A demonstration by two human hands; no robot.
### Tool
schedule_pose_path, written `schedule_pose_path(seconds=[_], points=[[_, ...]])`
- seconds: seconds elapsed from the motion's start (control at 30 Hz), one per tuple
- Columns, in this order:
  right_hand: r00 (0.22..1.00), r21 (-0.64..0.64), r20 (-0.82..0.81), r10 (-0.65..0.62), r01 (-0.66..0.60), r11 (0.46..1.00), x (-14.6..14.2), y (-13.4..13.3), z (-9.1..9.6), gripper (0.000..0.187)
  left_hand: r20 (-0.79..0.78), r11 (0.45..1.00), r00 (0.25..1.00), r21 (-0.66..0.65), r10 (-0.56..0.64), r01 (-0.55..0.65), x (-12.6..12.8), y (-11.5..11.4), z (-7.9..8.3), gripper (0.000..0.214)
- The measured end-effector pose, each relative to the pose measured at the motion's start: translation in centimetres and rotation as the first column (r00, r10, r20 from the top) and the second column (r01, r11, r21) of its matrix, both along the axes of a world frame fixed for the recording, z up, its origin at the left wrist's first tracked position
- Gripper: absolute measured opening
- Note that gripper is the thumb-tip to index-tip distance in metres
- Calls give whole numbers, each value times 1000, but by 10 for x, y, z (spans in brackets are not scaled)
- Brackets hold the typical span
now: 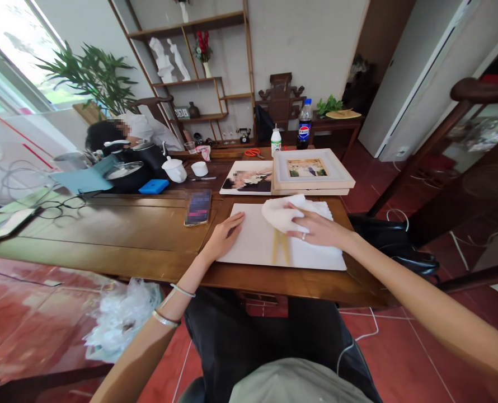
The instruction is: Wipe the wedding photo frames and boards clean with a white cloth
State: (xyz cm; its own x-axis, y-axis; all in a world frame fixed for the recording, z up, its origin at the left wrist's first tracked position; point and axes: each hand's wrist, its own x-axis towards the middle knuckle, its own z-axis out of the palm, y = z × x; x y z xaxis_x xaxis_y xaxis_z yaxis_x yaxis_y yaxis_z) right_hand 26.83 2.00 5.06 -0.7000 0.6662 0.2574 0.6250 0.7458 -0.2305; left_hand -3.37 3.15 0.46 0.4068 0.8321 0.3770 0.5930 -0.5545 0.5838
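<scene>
A flat white board [251, 246] lies on the wooden table in front of me. Its face carries yellow strips or marks [275, 249], partly covered by a bunched white cloth [279, 215]. My right hand [318, 228] is closed on the cloth and presses it against the board's upper right area; a ring is on one finger. At the board's left edge rests my left hand [225, 237], fingers stretched out and holding nothing. Some of the cloth and the board under it is hidden by my right hand.
Just behind the board are a photo panel [247, 178] and a framed picture [335, 173]. A phone [197, 207], white teapot [174, 169], white bottle [276, 141], cola bottle [305, 126] and orange-handled scissors [252, 152] stand or lie around. Another person [148, 127] is at the far left.
</scene>
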Motion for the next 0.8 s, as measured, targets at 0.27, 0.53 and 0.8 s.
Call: schedule_pose_path(seconds=[0.27, 0.53, 0.8], points=[[998, 50, -19, -64, 65, 997, -5, 9, 3, 36, -6, 1000, 1000, -5, 1, -1, 0, 0, 0, 42], [996, -13, 36, 84, -84, 996, -2, -88, 10, 19, 22, 1000, 1000, -7, 6, -6, 1, -1, 1, 42], [996, -26, 36, 78, -77, 997, 1, -68, 7, 22, 13, 1000, 1000, -3, 6, -6, 1, -1, 1, 41]])
